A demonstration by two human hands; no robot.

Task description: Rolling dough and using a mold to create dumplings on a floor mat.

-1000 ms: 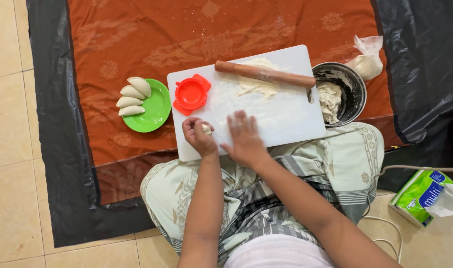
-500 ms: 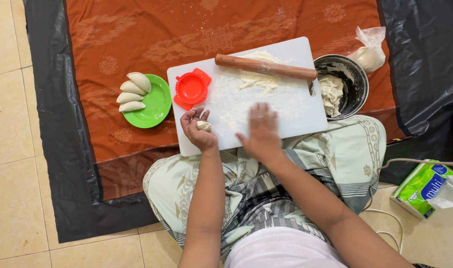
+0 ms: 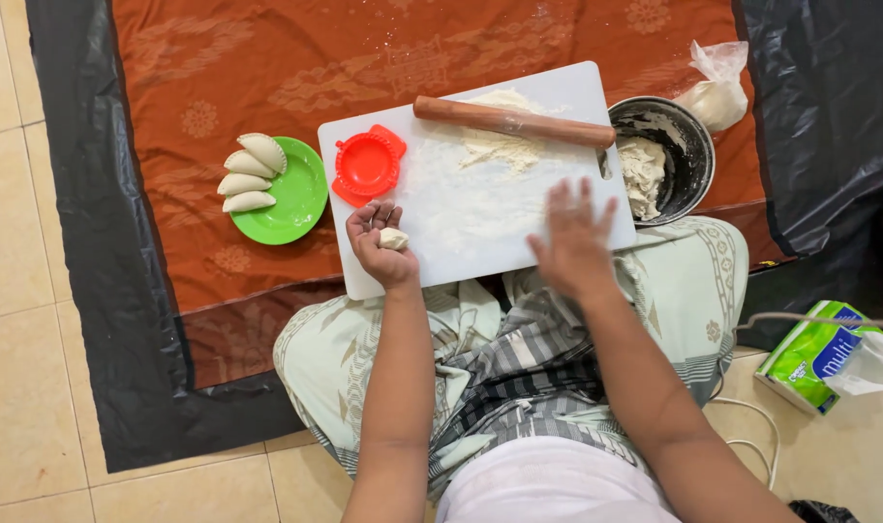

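Note:
My left hand (image 3: 379,244) lies palm up at the near left corner of the white cutting board (image 3: 441,254) and cups a small ball of dough (image 3: 393,238). My right hand (image 3: 575,237) hovers flat over the board's near right part, fingers spread, holding nothing. Loose flour (image 3: 495,145) is scattered on the board. A wooden rolling pin (image 3: 512,121) lies across its far edge. A red dumpling press (image 3: 368,164) rests open at the board's left edge.
A green plate (image 3: 301,199) with three folded dumplings (image 3: 246,171) sits left of the board. A metal bowl (image 3: 686,140) of dough stands at the right, a plastic bag of flour (image 3: 715,92) behind it. A green tissue pack (image 3: 819,353) lies on the floor.
My right hand has slid from beside my left hand to the right side of the board. My left hand turned palm up with the dough ball in it.

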